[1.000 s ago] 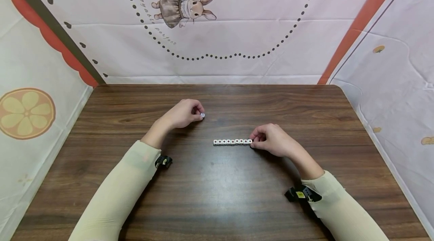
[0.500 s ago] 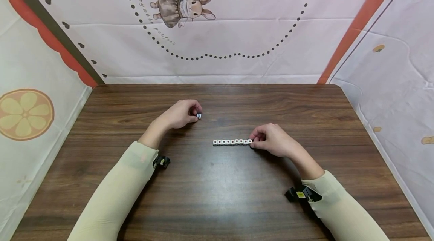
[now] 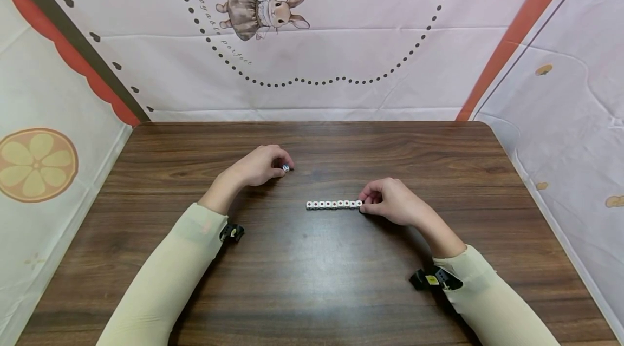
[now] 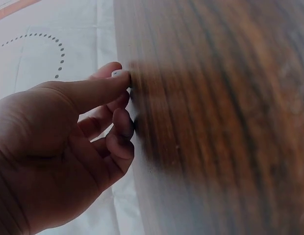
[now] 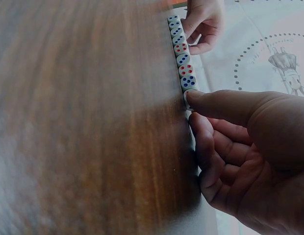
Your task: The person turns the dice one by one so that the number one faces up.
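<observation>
A row of several white dice (image 3: 331, 204) runs left to right on the wooden table, each with a single red dot on top. At its right end my right hand (image 3: 397, 201) holds the last die (image 5: 187, 102) between thumb and fingers; the thumb covers part of it in the right wrist view. Farther back and to the left, my left hand (image 3: 258, 166) pinches a separate die (image 3: 286, 168). Only a small white bit of that die (image 4: 116, 73) shows past the thumb in the left wrist view. Side faces of the row carry blue and red dots.
The brown wooden table (image 3: 312, 292) ends at a far edge against a printed cloth (image 3: 370, 53) with a rabbit drawing. More cloth hangs along both sides. Each wrist wears a black camera strap (image 3: 435, 279).
My left hand has shifted slightly left with its die, and the die has turned between the fingers. My right hand and the row have stayed put.
</observation>
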{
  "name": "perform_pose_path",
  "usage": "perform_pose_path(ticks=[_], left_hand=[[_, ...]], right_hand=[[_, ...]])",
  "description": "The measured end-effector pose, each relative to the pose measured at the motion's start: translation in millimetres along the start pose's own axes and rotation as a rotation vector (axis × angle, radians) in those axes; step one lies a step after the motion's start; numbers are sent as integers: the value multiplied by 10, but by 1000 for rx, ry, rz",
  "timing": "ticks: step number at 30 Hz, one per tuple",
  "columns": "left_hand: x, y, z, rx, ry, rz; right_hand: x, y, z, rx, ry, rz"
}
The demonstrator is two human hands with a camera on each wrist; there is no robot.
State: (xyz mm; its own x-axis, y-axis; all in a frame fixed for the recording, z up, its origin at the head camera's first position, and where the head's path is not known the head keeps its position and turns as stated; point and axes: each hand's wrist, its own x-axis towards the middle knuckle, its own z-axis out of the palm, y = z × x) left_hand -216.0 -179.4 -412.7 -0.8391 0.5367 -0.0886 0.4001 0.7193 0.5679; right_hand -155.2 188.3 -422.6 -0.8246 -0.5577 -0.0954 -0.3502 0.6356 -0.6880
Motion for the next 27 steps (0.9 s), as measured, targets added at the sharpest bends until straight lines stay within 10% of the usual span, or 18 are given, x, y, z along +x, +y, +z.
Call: perform_pose_path(ticks=[27], left_hand=[[-37,-141,-51,-66,93,-124]], right_hand=[[-2,-11,-3,3,1,5]])
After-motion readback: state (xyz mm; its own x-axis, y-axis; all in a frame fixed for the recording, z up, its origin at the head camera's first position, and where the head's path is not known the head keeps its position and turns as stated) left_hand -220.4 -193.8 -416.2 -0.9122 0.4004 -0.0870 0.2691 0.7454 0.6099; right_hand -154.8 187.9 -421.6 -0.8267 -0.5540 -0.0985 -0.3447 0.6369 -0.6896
